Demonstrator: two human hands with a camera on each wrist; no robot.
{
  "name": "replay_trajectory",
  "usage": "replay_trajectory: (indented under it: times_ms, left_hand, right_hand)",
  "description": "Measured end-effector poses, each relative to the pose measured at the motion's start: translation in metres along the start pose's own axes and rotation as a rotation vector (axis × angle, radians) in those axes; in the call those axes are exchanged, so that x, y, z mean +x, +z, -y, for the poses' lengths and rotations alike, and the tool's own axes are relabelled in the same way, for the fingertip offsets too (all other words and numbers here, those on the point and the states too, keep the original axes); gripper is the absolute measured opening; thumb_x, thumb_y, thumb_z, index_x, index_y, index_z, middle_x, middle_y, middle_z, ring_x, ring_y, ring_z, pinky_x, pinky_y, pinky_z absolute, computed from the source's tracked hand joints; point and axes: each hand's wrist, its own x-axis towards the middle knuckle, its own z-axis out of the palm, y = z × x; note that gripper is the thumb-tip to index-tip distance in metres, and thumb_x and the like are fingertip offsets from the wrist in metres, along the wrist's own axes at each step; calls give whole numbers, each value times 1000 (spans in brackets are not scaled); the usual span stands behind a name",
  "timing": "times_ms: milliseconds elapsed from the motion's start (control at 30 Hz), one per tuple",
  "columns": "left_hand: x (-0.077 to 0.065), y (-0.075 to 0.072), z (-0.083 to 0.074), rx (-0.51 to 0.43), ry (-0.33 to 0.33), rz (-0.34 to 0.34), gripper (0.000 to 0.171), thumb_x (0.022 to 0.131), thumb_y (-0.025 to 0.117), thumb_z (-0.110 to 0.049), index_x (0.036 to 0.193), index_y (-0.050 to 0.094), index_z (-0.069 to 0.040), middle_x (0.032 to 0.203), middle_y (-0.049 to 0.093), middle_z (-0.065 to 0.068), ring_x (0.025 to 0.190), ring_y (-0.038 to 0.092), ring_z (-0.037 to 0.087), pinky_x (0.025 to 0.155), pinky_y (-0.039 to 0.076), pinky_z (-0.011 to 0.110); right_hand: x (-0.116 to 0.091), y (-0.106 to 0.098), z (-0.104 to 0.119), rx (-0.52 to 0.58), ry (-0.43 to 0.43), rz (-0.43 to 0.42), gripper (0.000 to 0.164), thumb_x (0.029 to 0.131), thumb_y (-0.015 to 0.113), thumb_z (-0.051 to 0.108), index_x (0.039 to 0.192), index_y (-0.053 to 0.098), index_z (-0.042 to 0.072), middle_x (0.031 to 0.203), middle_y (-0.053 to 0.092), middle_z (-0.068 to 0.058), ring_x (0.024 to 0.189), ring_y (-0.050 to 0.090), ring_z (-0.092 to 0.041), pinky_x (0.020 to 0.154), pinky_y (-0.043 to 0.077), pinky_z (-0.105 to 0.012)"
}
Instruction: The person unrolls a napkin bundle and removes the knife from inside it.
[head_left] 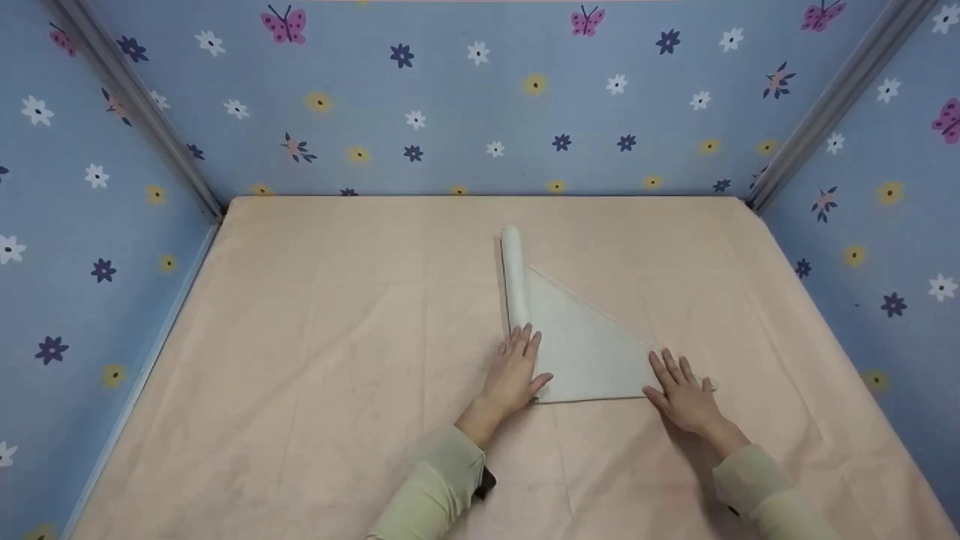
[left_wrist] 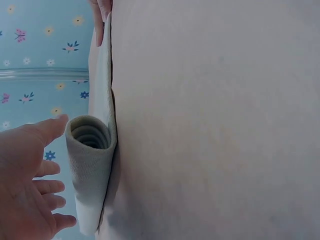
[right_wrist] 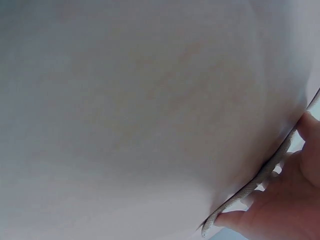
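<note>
A pale, whitish cloth (head_left: 585,345) lies folded into a triangle, its left side wound into a long narrow roll (head_left: 514,274). On the near part of that roll rests my left hand (head_left: 512,381), fingers extended and thumb out to the right. The left wrist view shows the roll's spiral end (left_wrist: 90,132) beside the left hand (left_wrist: 25,175), whose fingers are spread. My right hand (head_left: 682,397) lies with extended fingers over the cloth's right corner, hiding part of it. In the right wrist view, the right hand (right_wrist: 285,200) touches the cloth's layered edge (right_wrist: 260,177).
A peach cover (head_left: 322,360) with faint creases spreads under everything. Blue panels (head_left: 450,90) with flowers and butterflies enclose the back and both sides, with grey rails (head_left: 840,97) at the back corners. A small dark object (head_left: 486,482) shows by the left sleeve.
</note>
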Motion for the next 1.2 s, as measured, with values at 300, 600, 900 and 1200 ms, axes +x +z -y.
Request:
replay_trajectory:
  times_ms: [300,600,900,1200]
  left_hand:
    - [9,8,-5,-15,-13,-47,67,88,50,-42,136,30,0,143,21,18,131,15,32,102,23,45]
    - [16,13,-9,8,-58,-59,67,88,48,-45,137,30,-3,145,18,13,132,12,30,102,21,46]
    - [17,18,-2,13,-83,-14,67,86,51,-44,138,29,-7,146,15,11,133,8,30,103,20,48]
    - [13,17,6,-17,-108,24,69,86,53,-42,139,27,-7,147,12,11,133,5,29,103,17,48]
  right_hand:
    - [0,1,-2,-4,-13,-6,65,93,37,43,141,18,3,144,10,-22,128,6,-46,88,6,-72]
    - [-1,1,-2,12,-21,-23,65,93,38,42,140,19,2,144,11,-22,128,7,-46,88,6,-72]
    - [0,2,-1,21,-16,-26,65,92,39,41,140,19,3,144,11,-22,128,7,-46,88,5,-72]
    - [-1,3,-1,22,-17,-20,65,93,39,41,140,19,2,144,11,-23,128,6,-45,88,5,-72]
